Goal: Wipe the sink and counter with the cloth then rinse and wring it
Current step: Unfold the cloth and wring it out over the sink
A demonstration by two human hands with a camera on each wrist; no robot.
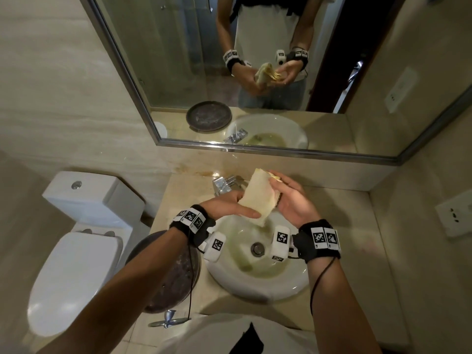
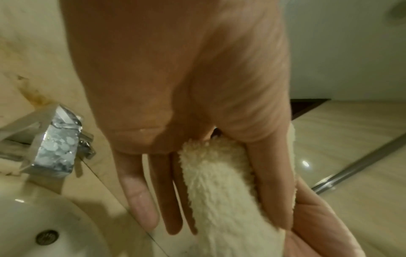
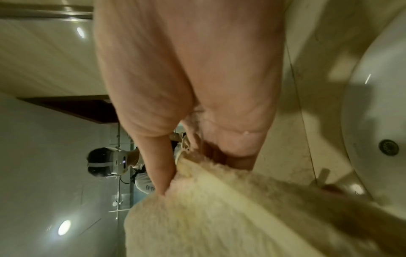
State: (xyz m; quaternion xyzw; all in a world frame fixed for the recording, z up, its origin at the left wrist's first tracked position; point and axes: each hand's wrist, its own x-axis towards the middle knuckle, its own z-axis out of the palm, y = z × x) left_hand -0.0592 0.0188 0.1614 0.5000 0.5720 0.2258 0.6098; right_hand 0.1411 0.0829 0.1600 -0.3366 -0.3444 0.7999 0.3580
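A cream terry cloth (image 1: 258,198) hangs folded above the white sink (image 1: 255,284), held between both hands. My left hand (image 1: 242,205) holds its lower part, thumb pressed along one side and straight fingers behind it. In the left wrist view the cloth (image 2: 219,191) lies between that thumb and the fingers. My right hand (image 1: 281,185) pinches the upper end; in the right wrist view the cloth (image 3: 219,217) spreads out below the thumb. The beige counter (image 1: 344,226) surrounds the basin. The sink bowl looks wet and yellowish around the drain (image 1: 256,248).
A chrome faucet (image 1: 224,185) stands behind the basin, just left of the cloth. A dark round tray (image 1: 173,277) sits on the counter's left end, with a white toilet (image 1: 76,251) beyond it. A mirror (image 1: 255,72) covers the wall; an outlet (image 1: 457,215) is at right.
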